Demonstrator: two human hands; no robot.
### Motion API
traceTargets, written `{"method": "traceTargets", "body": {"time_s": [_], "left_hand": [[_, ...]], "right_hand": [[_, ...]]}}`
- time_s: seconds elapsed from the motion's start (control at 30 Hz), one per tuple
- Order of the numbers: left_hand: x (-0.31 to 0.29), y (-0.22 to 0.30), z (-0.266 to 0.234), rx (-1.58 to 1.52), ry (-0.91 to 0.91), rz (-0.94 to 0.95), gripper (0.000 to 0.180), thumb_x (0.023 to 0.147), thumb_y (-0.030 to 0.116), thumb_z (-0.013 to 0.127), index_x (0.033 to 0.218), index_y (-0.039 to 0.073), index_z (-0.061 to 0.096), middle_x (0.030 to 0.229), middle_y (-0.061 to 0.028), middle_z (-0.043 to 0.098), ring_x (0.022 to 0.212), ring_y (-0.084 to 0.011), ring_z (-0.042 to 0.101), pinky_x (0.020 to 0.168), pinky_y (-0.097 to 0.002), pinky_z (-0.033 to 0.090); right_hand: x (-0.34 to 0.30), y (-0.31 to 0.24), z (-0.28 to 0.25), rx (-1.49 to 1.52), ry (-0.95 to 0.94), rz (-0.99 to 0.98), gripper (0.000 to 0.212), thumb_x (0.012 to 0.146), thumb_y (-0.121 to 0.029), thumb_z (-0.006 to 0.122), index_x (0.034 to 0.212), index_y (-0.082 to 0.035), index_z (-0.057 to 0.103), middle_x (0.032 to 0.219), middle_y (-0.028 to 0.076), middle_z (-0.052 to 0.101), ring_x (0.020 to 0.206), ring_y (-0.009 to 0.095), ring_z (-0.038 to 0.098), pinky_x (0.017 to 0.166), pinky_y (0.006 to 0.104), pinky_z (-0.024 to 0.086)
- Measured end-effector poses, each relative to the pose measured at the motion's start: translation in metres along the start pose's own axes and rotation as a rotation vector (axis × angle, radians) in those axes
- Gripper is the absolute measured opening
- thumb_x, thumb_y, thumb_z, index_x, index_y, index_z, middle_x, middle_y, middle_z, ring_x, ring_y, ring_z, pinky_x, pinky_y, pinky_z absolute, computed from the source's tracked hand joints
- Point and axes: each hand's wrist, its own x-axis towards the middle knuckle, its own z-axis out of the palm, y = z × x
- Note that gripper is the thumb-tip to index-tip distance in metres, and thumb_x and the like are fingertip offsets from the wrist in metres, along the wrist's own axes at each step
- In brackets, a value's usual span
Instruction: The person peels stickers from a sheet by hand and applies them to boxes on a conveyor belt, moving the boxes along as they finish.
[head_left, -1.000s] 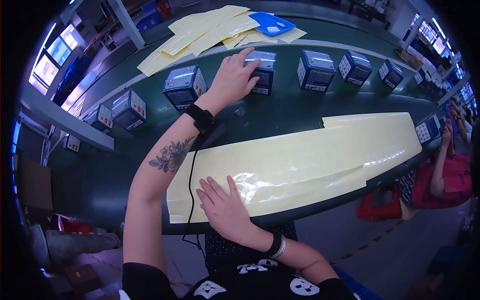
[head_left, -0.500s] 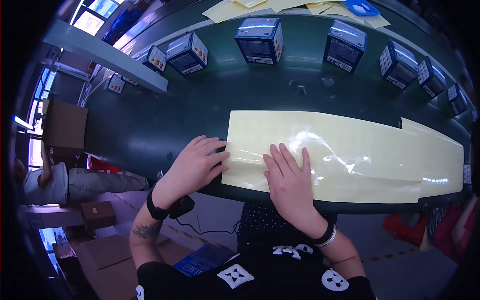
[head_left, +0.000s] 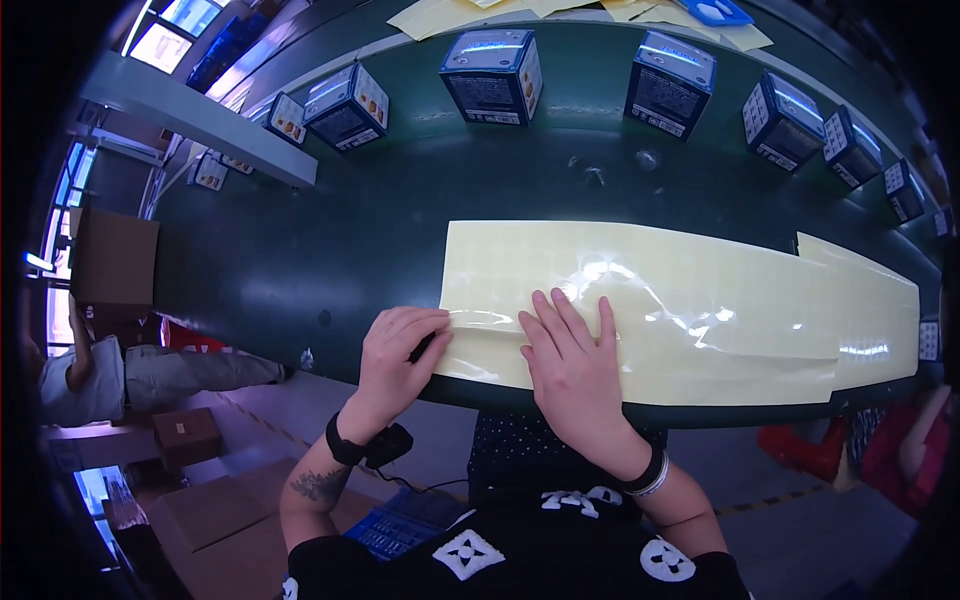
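A stack of long, glossy pale yellow sheets [head_left: 700, 290] lies on the dark green worktop in front of me, with faint rows of shapes on it. My left hand [head_left: 395, 355] is at the near part of its left edge. Its fingers are bent and drawn together, and the fingertips and thumb pinch that edge. On the surface right of it, my right hand [head_left: 572, 370] lies flat with fingers stretched and a little spread, pressing on the sheet. A crease or raised fold runs between the two hands.
Several blue printed boxes [head_left: 492, 80] stand in a row beyond the sheets. More yellow sheets [head_left: 480, 18] and a blue tray [head_left: 715, 12] lie at the far edge. A metal beam [head_left: 200, 115] crosses the upper left. Another person [head_left: 85, 370] and cardboard boxes [head_left: 188, 438] are at left.
My left hand has moved nearer to me along the sheet's left edge, and its fingers have closed from spread to pinching. My right hand stays put. The blue boxes appear slightly farther left.
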Motion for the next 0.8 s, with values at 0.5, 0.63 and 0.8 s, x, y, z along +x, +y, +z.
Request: {"method": "traceTargets", "body": {"time_s": [0.5,0.63,0.8], "left_hand": [[-0.002,0.004,0.016,0.149,0.040,0.207,0.016,0.075,-0.001,0.072,0.088,0.006,0.070,0.095,-0.0073,0.072,0.094,-0.0248,0.068,0.091,-0.0414,0.048],[-0.004,0.009,0.018,0.123,0.025,0.179,0.013,0.075,-0.001,0.071,0.087,0.006,0.070,0.099,-0.0088,0.072,0.104,-0.0258,0.066,0.101,-0.0446,0.043],[0.025,0.030,-0.018,0.041,-0.104,0.100,0.012,0.076,0.003,0.073,0.086,0.006,0.069,0.106,-0.0107,0.070,0.110,-0.0278,0.063,0.105,-0.0472,0.038]], "right_hand": [[-0.009,0.014,-0.005,0.018,0.032,0.000,0.028,0.091,-0.014,0.060,0.117,-0.005,0.063,0.129,0.011,0.059,0.129,0.025,0.048,0.112,0.0576,0.023],[-0.012,0.018,-0.008,0.025,0.035,0.002,0.028,0.091,-0.014,0.060,0.117,-0.004,0.062,0.130,0.012,0.058,0.129,0.025,0.048,0.112,0.0575,0.023],[-0.012,0.023,-0.011,0.012,0.040,-0.010,0.030,0.090,-0.014,0.060,0.119,-0.003,0.061,0.130,0.013,0.057,0.129,0.026,0.048,0.111,0.0586,0.023]]}}
